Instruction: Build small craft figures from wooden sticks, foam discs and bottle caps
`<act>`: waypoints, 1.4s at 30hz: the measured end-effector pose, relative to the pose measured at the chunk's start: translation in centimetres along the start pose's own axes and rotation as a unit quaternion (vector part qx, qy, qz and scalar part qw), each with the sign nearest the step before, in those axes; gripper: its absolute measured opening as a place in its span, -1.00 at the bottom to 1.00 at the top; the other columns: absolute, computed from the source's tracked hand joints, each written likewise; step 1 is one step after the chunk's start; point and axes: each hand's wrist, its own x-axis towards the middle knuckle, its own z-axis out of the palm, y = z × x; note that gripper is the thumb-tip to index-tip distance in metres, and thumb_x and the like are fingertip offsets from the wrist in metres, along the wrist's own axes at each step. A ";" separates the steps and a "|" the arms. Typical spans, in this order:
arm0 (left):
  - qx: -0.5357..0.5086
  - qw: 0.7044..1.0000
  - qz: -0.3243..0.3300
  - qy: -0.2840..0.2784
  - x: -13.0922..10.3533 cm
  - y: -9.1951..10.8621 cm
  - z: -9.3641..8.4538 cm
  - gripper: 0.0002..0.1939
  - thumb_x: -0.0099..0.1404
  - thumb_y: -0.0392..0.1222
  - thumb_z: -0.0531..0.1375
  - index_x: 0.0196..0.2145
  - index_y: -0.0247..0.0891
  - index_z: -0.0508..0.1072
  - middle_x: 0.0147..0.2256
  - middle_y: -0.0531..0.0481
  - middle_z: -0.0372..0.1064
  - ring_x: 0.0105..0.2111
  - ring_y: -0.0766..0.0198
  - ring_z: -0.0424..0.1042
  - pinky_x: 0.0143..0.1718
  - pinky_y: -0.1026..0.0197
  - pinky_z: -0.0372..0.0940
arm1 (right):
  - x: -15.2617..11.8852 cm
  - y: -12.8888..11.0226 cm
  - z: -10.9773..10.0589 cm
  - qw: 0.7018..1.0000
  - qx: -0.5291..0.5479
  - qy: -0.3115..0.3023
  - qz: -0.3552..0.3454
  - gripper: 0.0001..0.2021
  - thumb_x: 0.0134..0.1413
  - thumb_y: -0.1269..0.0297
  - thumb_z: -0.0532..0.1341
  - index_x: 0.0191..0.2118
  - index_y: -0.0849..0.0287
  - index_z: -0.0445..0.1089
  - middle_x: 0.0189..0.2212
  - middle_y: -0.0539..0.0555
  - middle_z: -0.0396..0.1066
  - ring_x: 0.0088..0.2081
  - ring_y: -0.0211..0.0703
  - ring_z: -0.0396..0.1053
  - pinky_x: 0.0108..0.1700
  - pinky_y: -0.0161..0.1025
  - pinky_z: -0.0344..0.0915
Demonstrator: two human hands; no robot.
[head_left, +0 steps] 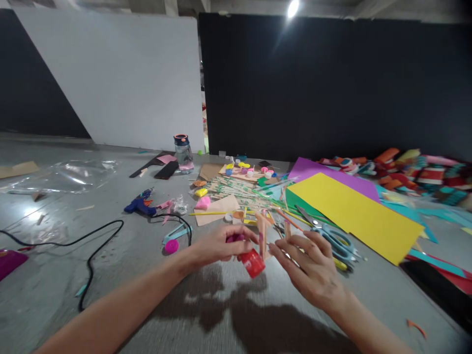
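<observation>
My left hand (234,243) is closed, its thumb and fingers around a small model with a shiny red, rounded piece (253,263) and a bit of purple-pink. A flat wooden craft stick (262,233) with pinkish marks stands upright at its fingertips. My right hand (309,260) faces it palm down, fingers stretched out and slightly apart, the fingertips close to the craft stick; whether they touch it I cannot tell. Another short upright stick (287,229) shows behind those fingers. The right thumb is hidden.
Blue-handled scissors (334,238) and yellow card (354,211) lie to the right. Many paper-wrapped sticks (236,191) are spread ahead. At left are a blue glue gun (140,204) with its black cord (92,238), a magenta cap (171,246) and a water bottle (183,155).
</observation>
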 end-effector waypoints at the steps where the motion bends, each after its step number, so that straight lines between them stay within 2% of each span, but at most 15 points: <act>1: 0.014 1.000 0.007 0.015 0.1 0.0 0.1 -0.63 0.26 0.05 0.25 -0.10 -0.25 0.51 -0.50 0.13 0.22 -0.57 0.44 0.10 -0.59 0.36 -0.01 | 0.0 0.0 0.1 1.000 -0.008 -0.002 -0.002 -0.73 0.38 0.52 0.06 -0.01 0.25 0.48 -0.19 0.11 0.59 -0.07 -0.02 0.34 0.14 0.05 0.08; 6: 0.044 0.997 0.055 0.036 0.5 -0.1 0.8 -0.72 0.15 -0.04 0.35 -0.28 -0.28 0.50 -0.50 0.16 0.18 -0.48 0.40 0.14 -0.46 0.31 0.03 | -0.2 0.0 0.7 1.000 -0.003 -0.022 -0.018 -0.74 0.39 0.51 0.06 -0.01 0.25 0.47 -0.20 0.10 0.59 -0.06 -0.03 0.34 0.18 0.07 0.06; 12: -0.004 0.996 0.072 0.048 0.8 0.1 1.3 -0.71 0.20 0.00 0.31 -0.40 -0.29 0.45 -0.53 0.15 0.17 -0.52 0.41 0.10 -0.48 0.30 0.01 | -0.4 -0.2 1.3 0.999 0.042 -0.034 0.004 -0.75 0.38 0.51 0.07 0.01 0.24 0.45 -0.21 0.09 0.57 -0.03 -0.05 0.34 0.22 0.07 0.03; 17: -0.043 0.984 0.095 0.144 0.6 0.4 1.8 -0.70 0.18 0.02 0.33 -0.42 -0.29 0.45 -0.49 0.09 0.27 -0.50 0.39 0.17 -0.47 0.29 0.04 | 0.3 -0.5 1.3 0.997 0.052 -0.043 0.046 -0.81 0.32 0.53 0.13 -0.06 0.25 0.44 -0.30 0.08 0.54 -0.11 -0.05 0.35 0.20 0.07 0.06; 24: -0.059 0.944 0.208 0.248 0.6 -0.3 2.9 -0.77 0.27 -0.12 0.26 -0.51 -0.24 0.44 -0.44 0.05 0.34 -0.37 0.31 0.29 -0.31 0.26 0.21 | 1.5 -1.2 0.2 0.991 0.072 -0.058 0.099 -0.84 0.31 0.52 0.12 -0.12 0.19 0.41 -0.38 0.05 0.47 -0.22 -0.08 0.33 0.08 0.04 0.12; 29: -0.104 0.925 0.206 0.301 0.5 -0.3 3.2 -0.76 0.24 -0.06 0.32 -0.48 -0.21 0.43 -0.43 0.08 0.33 -0.39 0.34 0.28 -0.31 0.28 0.25 | 2.0 -1.3 -0.9 0.988 0.090 -0.055 0.115 -0.86 0.31 0.50 0.12 -0.15 0.18 0.40 -0.37 0.07 0.44 -0.25 -0.09 0.30 0.01 0.00 0.15; 31: -0.150 0.900 0.209 0.352 0.3 0.7 2.3 -0.73 0.14 -0.02 0.39 -0.46 -0.21 0.43 -0.45 0.11 0.33 -0.45 0.37 0.28 -0.39 0.31 0.25 | 2.0 -1.2 -1.1 0.987 0.091 -0.055 0.121 -0.86 0.30 0.51 0.12 -0.18 0.17 0.39 -0.39 0.06 0.43 -0.27 -0.09 0.29 0.00 0.01 0.15; 33: -0.227 0.841 0.244 0.427 0.0 2.0 1.1 -0.66 0.02 -0.01 0.45 -0.41 -0.20 0.42 -0.43 0.12 0.37 -0.46 0.39 0.31 -0.41 0.33 0.27 | 2.0 -1.0 -1.2 0.985 0.098 -0.049 0.136 -0.85 0.30 0.51 0.12 -0.21 0.16 0.39 -0.41 0.05 0.42 -0.28 -0.09 0.29 -0.01 0.01 0.15; 34: -0.234 0.827 0.262 0.439 -0.2 2.6 0.7 -0.64 0.01 0.01 0.45 -0.38 -0.18 0.41 -0.41 0.14 0.37 -0.45 0.40 0.32 -0.39 0.35 0.29 | 2.0 -0.9 -1.2 0.983 0.107 -0.044 0.142 -0.86 0.30 0.50 0.12 -0.22 0.16 0.39 -0.41 0.05 0.42 -0.28 -0.09 0.29 -0.02 0.00 0.15; 35: -0.234 0.829 0.268 0.432 -0.4 3.0 0.4 -0.65 0.03 0.01 0.44 -0.35 -0.18 0.42 -0.38 0.12 0.39 -0.43 0.40 0.34 -0.37 0.35 0.30 | 2.0 -0.9 -1.2 0.981 0.119 -0.041 0.149 -0.86 0.30 0.48 0.13 -0.23 0.15 0.40 -0.41 0.05 0.42 -0.28 -0.09 0.29 -0.04 0.00 0.15; 37: -0.204 0.875 0.255 0.357 -0.5 3.1 0.5 -0.73 0.15 -0.03 0.38 -0.32 -0.21 0.44 -0.33 0.09 0.42 -0.49 0.45 0.29 -0.47 0.39 0.24 | 2.0 -0.9 -1.3 0.974 0.151 -0.032 0.169 -0.87 0.30 0.45 0.14 -0.24 0.14 0.41 -0.41 0.06 0.42 -0.28 -0.07 0.29 -0.08 -0.01 0.16; 39: -0.159 0.923 0.196 0.289 -0.4 2.1 1.2 -0.78 0.24 -0.05 0.31 -0.25 -0.23 0.46 -0.33 0.05 0.44 -0.58 0.49 0.20 -0.61 0.41 0.11 | 1.9 -0.8 -1.1 0.947 0.220 -0.023 0.233 -0.87 0.32 0.38 0.15 -0.26 0.13 0.43 -0.42 0.05 0.42 -0.31 -0.08 0.30 -0.17 -0.06 0.20; 40: -0.139 0.939 0.160 0.271 -0.2 1.4 1.6 -0.77 0.25 -0.05 0.29 -0.23 -0.25 0.46 -0.36 0.05 0.43 -0.61 0.50 0.16 -0.65 0.41 0.05 | 1.8 -0.8 -1.0 0.915 0.278 -0.021 0.290 -0.86 0.33 0.32 0.15 -0.27 0.12 0.43 -0.43 0.05 0.42 -0.35 -0.10 0.31 -0.24 -0.10 0.22; 41: -0.123 0.950 0.124 0.260 0.0 0.6 2.0 -0.76 0.25 -0.05 0.29 -0.24 -0.26 0.45 -0.40 0.07 0.40 -0.63 0.51 0.12 -0.67 0.41 0.01 | 1.7 -0.6 -0.8 0.867 0.350 -0.020 0.353 -0.85 0.33 0.24 0.16 -0.28 0.11 0.43 -0.44 0.04 0.42 -0.39 -0.12 0.32 -0.31 -0.15 0.23; 42: -0.112 0.959 0.090 0.246 0.1 -0.1 2.4 -0.74 0.23 -0.04 0.30 -0.27 -0.28 0.44 -0.45 0.10 0.36 -0.65 0.52 0.10 -0.68 0.40 -0.01 | 1.6 -0.5 -0.4 0.804 0.427 -0.016 0.413 -0.83 0.31 0.17 0.19 -0.28 0.10 0.42 -0.45 0.03 0.43 -0.42 -0.15 0.33 -0.37 -0.19 0.25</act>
